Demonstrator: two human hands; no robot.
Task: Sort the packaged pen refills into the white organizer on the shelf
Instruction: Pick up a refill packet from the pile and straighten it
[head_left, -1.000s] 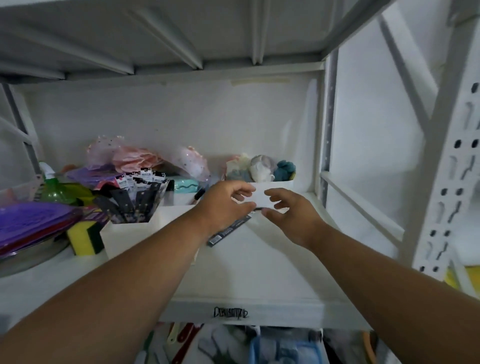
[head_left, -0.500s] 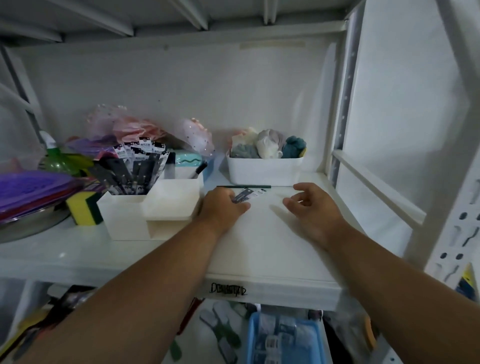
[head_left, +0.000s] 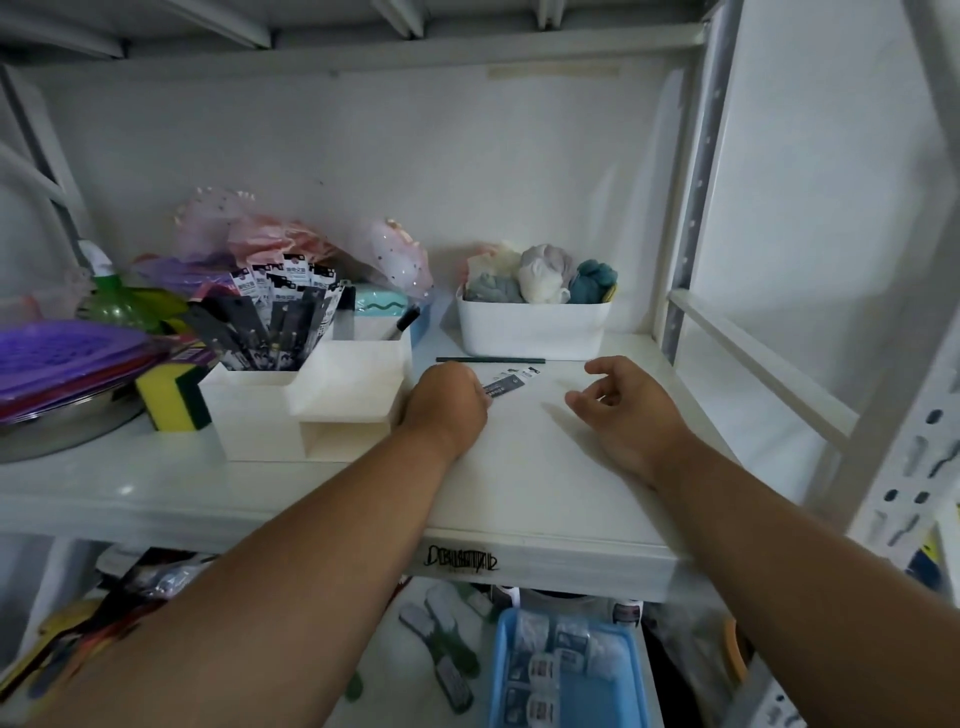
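Both arms reach in over the white shelf (head_left: 519, 488).

Left hand (head_left: 445, 402): knuckles up, fingers curled down on the near end of a refill pack (head_left: 508, 383) lying flat on the shelf. Looks like a grip on the pack; the fingertips are hidden under the hand, so exact contact can't be confirmed. The pack's far end sticks out to the right of the hand, angled toward the back.

Right hand (head_left: 621, 408): just above or on the shelf, well right of the pack, fingers loosely curled, thumb apart, holding nothing.

White organizer (head_left: 270, 410) sits just left of the left hand, touching or nearly so. Its rear-left compartment is packed with upright refill packs (head_left: 280, 312), black with white header cards. The front compartment (head_left: 348, 382) next to the left hand shows nothing inside from this angle. A marker (head_left: 402, 323) stands in the rear-right compartment.

A thin dark stick (head_left: 491, 359) lies flat just beyond the pack, in front of a white bin (head_left: 535, 330) holding balled-up cloth items.

Left of organizer: yellow-green sponge (head_left: 174, 397), purple trays (head_left: 67, 358).
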